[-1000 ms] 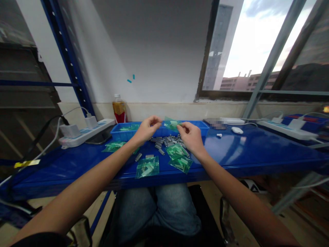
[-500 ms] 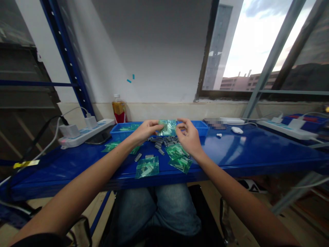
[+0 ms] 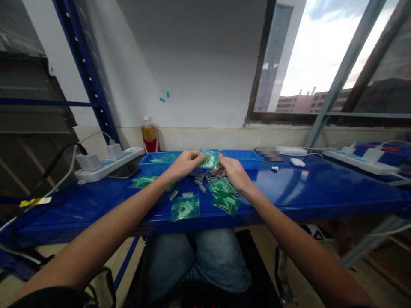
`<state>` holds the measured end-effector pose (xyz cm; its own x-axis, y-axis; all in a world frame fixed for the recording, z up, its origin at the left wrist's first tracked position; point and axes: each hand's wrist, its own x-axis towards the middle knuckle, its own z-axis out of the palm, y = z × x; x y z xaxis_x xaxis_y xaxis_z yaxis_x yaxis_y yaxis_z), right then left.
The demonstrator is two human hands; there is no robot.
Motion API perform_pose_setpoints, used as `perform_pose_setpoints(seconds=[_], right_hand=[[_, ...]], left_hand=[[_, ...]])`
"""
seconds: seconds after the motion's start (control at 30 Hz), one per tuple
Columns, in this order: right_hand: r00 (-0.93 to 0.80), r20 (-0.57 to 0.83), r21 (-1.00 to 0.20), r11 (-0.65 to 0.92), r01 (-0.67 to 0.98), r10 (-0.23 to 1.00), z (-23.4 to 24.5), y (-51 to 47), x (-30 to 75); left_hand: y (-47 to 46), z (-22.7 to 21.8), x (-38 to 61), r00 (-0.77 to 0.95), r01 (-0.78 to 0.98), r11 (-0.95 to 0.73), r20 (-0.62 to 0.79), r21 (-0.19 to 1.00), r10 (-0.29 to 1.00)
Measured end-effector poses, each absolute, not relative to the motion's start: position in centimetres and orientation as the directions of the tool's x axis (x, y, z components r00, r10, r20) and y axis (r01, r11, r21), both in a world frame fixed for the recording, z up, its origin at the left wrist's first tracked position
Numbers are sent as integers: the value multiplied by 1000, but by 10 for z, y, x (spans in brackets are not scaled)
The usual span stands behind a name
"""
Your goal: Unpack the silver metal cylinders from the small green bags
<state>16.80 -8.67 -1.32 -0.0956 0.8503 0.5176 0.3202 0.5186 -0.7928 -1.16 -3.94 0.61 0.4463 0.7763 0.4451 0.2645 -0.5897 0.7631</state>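
A small green clear plastic bag (image 3: 210,159) with small parts inside is stretched between my two hands above the table. My left hand (image 3: 186,162) pinches its left edge between thumb and fingers. At its right edge, my right hand (image 3: 233,170) has its fingers closed on the bag. Below lie several loose grey metal cylinders (image 3: 201,185), partly hidden by the hands. Filled green bags (image 3: 225,196) are piled under my right hand. Another green bag (image 3: 185,208) rests near the table's front edge, and more green bags (image 3: 143,182) lie behind my left forearm.
Blue trays (image 3: 242,159) stand along the back of the blue table (image 3: 289,188), the left one holding green bags. A drink bottle (image 3: 150,136) is behind them. Power strips (image 3: 105,164) with cables lie at both sides; a phone (image 3: 124,171) and a white earbud case (image 3: 297,162) are also there.
My right hand's fingers have closed in on the bag's right edge, where they were more spread before. My left hand keeps its grip. The view has shifted slightly.
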Motion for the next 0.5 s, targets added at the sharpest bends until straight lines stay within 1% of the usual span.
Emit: perform_pose_setpoints(seconds=[0.07, 0.17, 0.23, 0.27, 0.33, 0.4, 0.47, 0.5], right_hand=[[-63, 537, -771, 520, 368, 841, -14, -86, 168], [-63, 589, -725, 561, 400, 806, -15, -86, 169], [-23, 666, -654, 599, 462, 746, -15, -87, 169], [10, 715, -602, 609, 517, 699, -15, -88, 170], [39, 808, -471, 605, 642, 588, -16, -91, 170], [-11, 858, -342, 587, 734, 513, -18, -93, 169], [-94, 863, -246, 576, 780, 496, -20, -93, 169], [-128, 857, -214, 570, 793, 500, -21, -93, 169]], left_hand=[[-40, 5, -11, 463, 256, -613, 462, 747, 756], [-39, 5, -11, 500, 217, -633, 472, 743, 726], [-37, 5, -11, 494, 195, -610, 461, 768, 737], [-35, 5, -11, 475, 195, -578, 440, 792, 762], [-33, 5, -12, 430, 220, -468, 346, 856, 834], [-31, 5, -13, 415, 235, -331, 213, 914, 885], [-30, 5, -14, 441, 215, -241, 126, 946, 888], [-30, 4, -14, 454, 197, -232, 121, 952, 883]])
